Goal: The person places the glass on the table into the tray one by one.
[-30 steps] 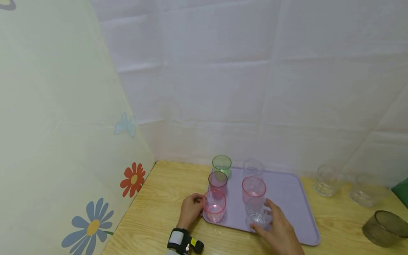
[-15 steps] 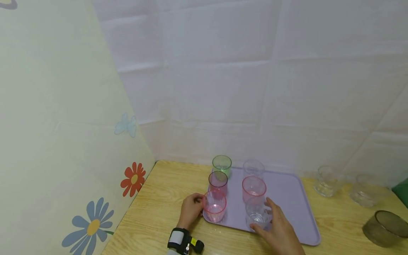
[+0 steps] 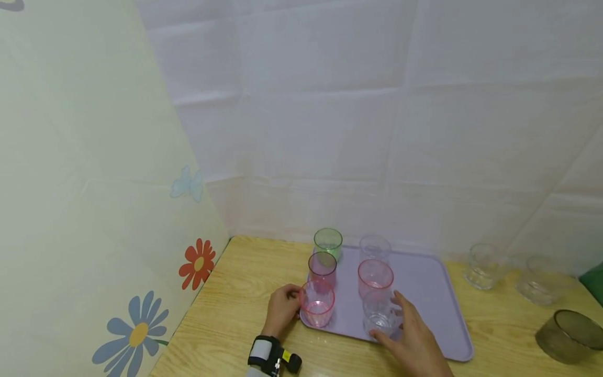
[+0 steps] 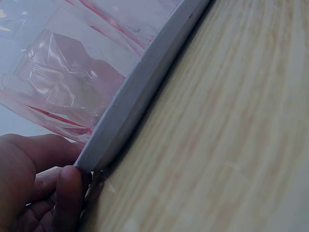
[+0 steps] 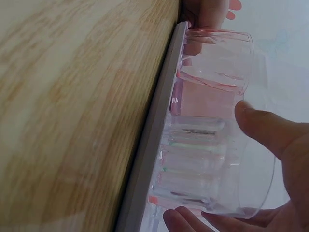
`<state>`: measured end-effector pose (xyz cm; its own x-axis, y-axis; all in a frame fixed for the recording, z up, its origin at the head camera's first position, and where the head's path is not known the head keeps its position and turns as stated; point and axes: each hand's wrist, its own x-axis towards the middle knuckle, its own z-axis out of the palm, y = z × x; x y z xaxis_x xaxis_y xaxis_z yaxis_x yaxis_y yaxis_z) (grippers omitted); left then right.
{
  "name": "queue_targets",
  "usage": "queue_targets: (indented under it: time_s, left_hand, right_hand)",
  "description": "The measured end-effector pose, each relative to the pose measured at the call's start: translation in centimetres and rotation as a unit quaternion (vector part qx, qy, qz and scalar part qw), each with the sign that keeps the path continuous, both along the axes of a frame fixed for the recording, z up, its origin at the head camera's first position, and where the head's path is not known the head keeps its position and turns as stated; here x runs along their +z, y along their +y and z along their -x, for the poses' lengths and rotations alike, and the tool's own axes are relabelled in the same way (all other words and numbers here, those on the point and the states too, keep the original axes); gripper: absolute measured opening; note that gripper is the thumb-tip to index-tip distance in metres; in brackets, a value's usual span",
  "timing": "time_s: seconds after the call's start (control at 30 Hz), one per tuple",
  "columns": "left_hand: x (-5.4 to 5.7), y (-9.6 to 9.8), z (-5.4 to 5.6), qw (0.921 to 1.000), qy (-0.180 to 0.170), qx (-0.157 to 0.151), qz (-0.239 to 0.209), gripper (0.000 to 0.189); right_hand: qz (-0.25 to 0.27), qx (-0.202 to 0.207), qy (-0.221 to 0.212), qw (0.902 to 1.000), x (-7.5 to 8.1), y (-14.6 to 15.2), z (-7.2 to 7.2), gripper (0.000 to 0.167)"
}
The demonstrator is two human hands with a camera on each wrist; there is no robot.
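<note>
My left hand (image 3: 281,310) pinches the left front corner of the purple tray (image 3: 431,293); in the left wrist view the fingertips meet at the tray's rim (image 4: 137,94). Right beside that hand stands a pink clear tumbler (image 3: 317,305). My right hand (image 3: 414,335) curves round a colourless tumbler (image 3: 378,320) at the tray's front edge, thumb on the near side and fingers on the far side. The right wrist view shows this colourless tumbler (image 5: 212,164) upright on the tray, between the thumb and the fingers. The palm stays off the glass.
Also on the tray are a green tumbler (image 3: 328,243), a dark-rimmed purple tumbler (image 3: 322,272), a red-rimmed tumbler (image 3: 375,277) and a faint clear one (image 3: 375,246). To the right on the wooden table stand clear glasses (image 3: 481,267) and a smoky brown tumbler (image 3: 567,335). Cloth hangs behind.
</note>
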<state>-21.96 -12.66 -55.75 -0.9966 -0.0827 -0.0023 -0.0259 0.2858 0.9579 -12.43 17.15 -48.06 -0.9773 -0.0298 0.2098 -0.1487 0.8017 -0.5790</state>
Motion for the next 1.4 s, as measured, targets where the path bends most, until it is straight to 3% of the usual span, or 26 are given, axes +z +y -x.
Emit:
queue_targets:
  time_s: [0.13,0.33,0.63,0.8,1.03,1.17,1.4]
  left_hand:
    - [0.1,0.0,-0.1,1.0000,0.004,-0.002,-0.001,0.015]
    - [0.1,-0.1,-0.1,1.0000,0.006,-0.004,0.001,0.015]
    - [0.3,-0.1,-0.2,1.0000,0.007,-0.002,-0.003,0.013]
    - [0.5,-0.1,-0.3,1.0000,0.003,-0.001,-0.006,0.014]
    - [0.8,0.0,-0.5,1.0000,0.007,-0.002,-0.002,0.015]
    - [0.8,0.0,-0.5,1.0000,0.006,0.000,0.003,0.015]
    - [0.5,0.0,-0.3,1.0000,0.001,-0.002,-0.001,0.015]
  right_hand:
    - [0.012,0.000,-0.027,0.9996,0.6,0.4,-0.1,0.113]
    - [0.015,-0.009,-0.019,0.9997,1.6,1.4,-0.5,0.112]
    - [0.007,-0.043,-0.018,0.9989,2.7,4.5,-0.8,0.094]
    - [-0.001,-0.078,-0.060,0.9951,3.5,7.1,-0.5,0.098]
    - [-0.006,-0.105,-0.062,0.9925,3.8,10.1,-0.4,0.097]
    - [-0.007,-0.112,-0.107,0.9879,4.1,11.8,0.0,0.104]
    - [-0.020,-0.157,-0.068,0.9851,4.3,14.1,-0.1,0.098]
